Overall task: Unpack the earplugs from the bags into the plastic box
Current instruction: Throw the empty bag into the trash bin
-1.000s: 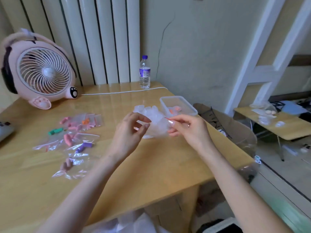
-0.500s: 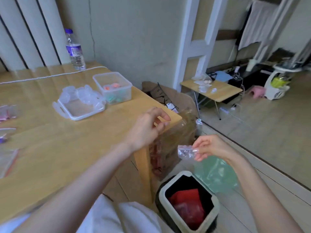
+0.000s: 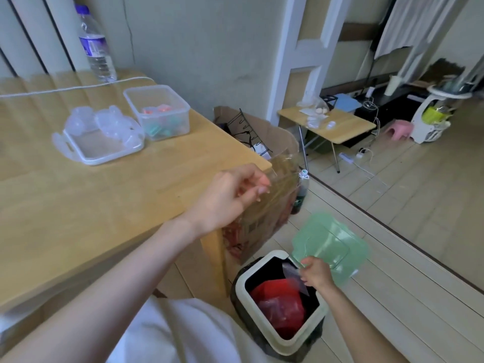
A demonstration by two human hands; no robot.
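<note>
Since half a second ago, the right hand (image 3: 315, 275) has dropped from beside the desk corner to the mouth of the waste bin (image 3: 242, 281) in the lower middle of the frame, taking the small clear bag (image 3: 294, 280) with it. Its thumb and fingers pinch the bag's upper edge, and the bag hangs over the bin's opening above red plastic rubbish. Whether anything remains in the bag cannot be made out. The bin's green lid (image 3: 332, 242) stands tilted open just behind this hand.

The left hand (image 3: 230, 195) hovers over the right corner of the desk (image 3: 78, 205), its fingers loosely curled around nothing.

In the upper left of the frame the plastic box (image 3: 180, 121) sits open on the desk, with orange and teal earplugs (image 3: 157, 110) inside. Its lid (image 3: 104, 153) lies upturned just beside it to the left, with clear plastic pieces (image 3: 104, 121) piled on it. A water bottle (image 3: 95, 48) stands at the top left, beside a white cable (image 3: 65, 89).
</note>
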